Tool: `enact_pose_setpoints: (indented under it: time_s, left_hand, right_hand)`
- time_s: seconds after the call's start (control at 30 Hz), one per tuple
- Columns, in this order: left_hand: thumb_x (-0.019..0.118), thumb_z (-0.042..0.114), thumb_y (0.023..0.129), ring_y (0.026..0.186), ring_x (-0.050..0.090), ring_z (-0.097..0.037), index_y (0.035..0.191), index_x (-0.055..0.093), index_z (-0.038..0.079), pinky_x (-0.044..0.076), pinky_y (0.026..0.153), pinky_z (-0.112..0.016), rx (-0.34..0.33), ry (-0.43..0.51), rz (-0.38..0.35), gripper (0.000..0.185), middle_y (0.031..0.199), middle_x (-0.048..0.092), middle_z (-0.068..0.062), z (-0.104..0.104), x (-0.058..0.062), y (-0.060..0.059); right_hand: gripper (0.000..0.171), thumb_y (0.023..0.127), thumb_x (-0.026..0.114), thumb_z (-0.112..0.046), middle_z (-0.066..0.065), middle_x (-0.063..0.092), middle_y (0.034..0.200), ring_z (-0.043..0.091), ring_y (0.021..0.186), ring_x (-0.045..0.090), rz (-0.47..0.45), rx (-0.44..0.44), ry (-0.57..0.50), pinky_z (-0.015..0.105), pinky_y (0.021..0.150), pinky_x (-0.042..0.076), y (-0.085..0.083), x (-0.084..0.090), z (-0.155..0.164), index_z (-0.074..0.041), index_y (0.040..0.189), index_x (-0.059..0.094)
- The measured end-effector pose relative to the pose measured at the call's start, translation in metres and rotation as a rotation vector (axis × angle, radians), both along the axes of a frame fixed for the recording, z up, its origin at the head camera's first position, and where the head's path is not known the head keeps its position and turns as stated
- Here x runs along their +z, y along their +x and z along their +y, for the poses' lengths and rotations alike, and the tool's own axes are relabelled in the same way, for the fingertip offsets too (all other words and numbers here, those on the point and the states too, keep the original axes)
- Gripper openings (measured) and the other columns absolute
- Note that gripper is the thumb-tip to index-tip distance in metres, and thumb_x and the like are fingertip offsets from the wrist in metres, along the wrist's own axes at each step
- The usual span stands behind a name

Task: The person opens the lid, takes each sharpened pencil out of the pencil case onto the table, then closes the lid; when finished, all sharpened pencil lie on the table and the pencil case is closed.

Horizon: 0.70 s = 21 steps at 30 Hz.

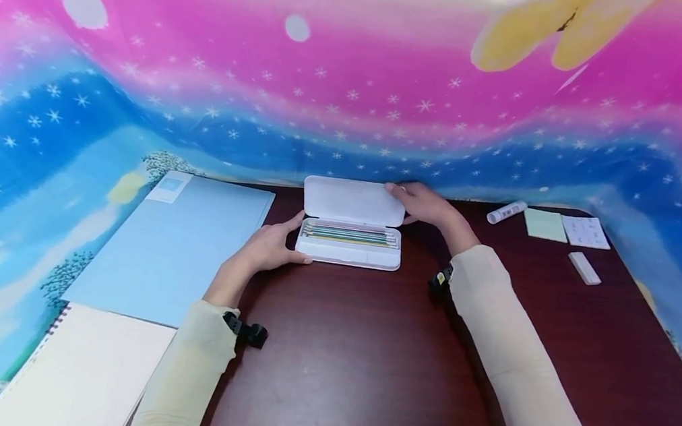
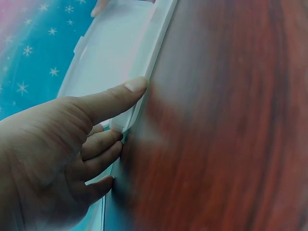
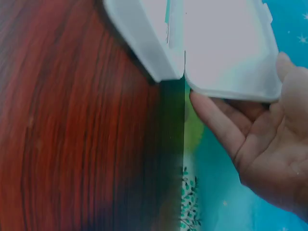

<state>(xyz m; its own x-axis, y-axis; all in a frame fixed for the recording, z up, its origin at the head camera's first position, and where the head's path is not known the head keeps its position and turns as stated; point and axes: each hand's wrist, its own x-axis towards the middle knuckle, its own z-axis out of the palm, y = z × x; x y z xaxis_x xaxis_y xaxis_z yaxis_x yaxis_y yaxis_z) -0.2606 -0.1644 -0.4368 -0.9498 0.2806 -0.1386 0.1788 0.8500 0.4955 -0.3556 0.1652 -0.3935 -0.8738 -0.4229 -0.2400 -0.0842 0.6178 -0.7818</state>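
Taking the open white rectangular pencil case (image 1: pixel 343 254) as clock centre, near the far edge of the dark reddish-brown wooden desk (image 1: pixel 352 363), the white spiral-bound notebook (image 1: pixel 78 366) at 8 is cut off by the frame and partly covered by the cream left sleeve (image 1: pixel 194 362). The pale blue flat folder (image 1: pixel 167 252) at 9 has a label too blurred to read. The left hand (image 1: pixel 268 246), its grip closed round the case's left end, lays its thumb along the front rim. Green and yellow pencils (image 1: pixel 348 234) inside are hard to count. At 2, the right hand's (image 1: pixel 425 204) grip pinches the open lid's (image 1: pixel 348 201) right end, some fingers hidden behind. Around 3 lie a white cylindrical tube (image 1: pixel 507 212), pale green paper square (image 1: pixel 545 225) and white block (image 1: pixel 584 268).
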Motion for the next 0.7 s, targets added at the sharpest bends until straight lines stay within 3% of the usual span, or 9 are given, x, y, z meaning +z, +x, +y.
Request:
enact_pose_setpoints:
  time_s: [0.13,0.3,0.4,0.53,0.6,0.7]
  left_hand:
    - [0.080,0.048,0.085,0.142,0.046,-0.037,0.163,0.024,0.022,0.041,0.112,-0.054,-0.011,-0.004,0.012,0.099,0.157,0.045,-0.017,0.001,-0.001,0.000]
    - [0.080,0.047,0.085,0.140,0.049,-0.035,0.162,0.027,0.023,0.043,0.110,-0.052,-0.001,-0.018,0.022,0.096,0.155,0.049,-0.016,0.002,-0.003,0.001]
    - [0.080,0.047,0.085,0.138,0.050,-0.033,0.162,0.028,0.023,0.045,0.109,-0.051,0.011,-0.027,0.021,0.096,0.154,0.050,-0.015,0.004,-0.002,0.002]
    - [0.081,0.047,0.084,0.138,0.051,-0.034,0.161,0.029,0.022,0.045,0.108,-0.052,0.025,-0.031,0.007,0.096,0.154,0.050,-0.015,0.007,0.000,0.004]
    - [0.081,0.047,0.084,0.138,0.051,-0.034,0.161,0.028,0.022,0.045,0.107,-0.052,0.029,-0.030,0.003,0.096,0.155,0.050,-0.015,0.008,0.001,0.005]
    - [0.080,0.047,0.084,0.137,0.051,-0.034,0.161,0.028,0.022,0.046,0.106,-0.052,0.036,-0.035,0.005,0.096,0.154,0.050,-0.015,0.007,0.002,0.005]
  right_hand:
    - [0.070,0.106,0.036,-0.056,0.018,0.053,0.141,0.031,0.115,0.065,-0.032,-0.108,-0.024,0.043,0.087,0.060,-0.005,-0.004,-0.006,-0.004,0.154,0.041]
    - [0.072,0.106,0.035,-0.058,0.024,0.058,0.126,0.034,0.106,0.066,0.035,-0.209,0.041,0.045,0.087,0.059,-0.007,-0.013,-0.013,0.001,0.143,0.050]
    - [0.074,0.106,0.034,-0.057,0.027,0.052,0.143,0.038,0.124,0.058,0.112,-0.235,0.117,0.050,0.101,0.051,-0.010,-0.017,-0.015,0.003,0.148,0.046]
    - [0.074,0.106,0.034,-0.056,0.024,0.034,0.162,0.041,0.149,0.035,0.148,-0.230,0.162,0.053,0.118,0.036,-0.013,-0.017,-0.015,-0.001,0.156,0.037]
    - [0.074,0.106,0.035,-0.057,0.021,0.030,0.165,0.040,0.152,0.028,0.139,-0.219,0.148,0.054,0.120,0.032,-0.012,-0.014,-0.015,-0.004,0.158,0.035]
    - [0.073,0.105,0.037,-0.056,0.021,0.032,0.164,0.040,0.151,0.032,0.150,-0.185,0.118,0.054,0.119,0.034,-0.010,-0.008,-0.013,-0.005,0.157,0.037]
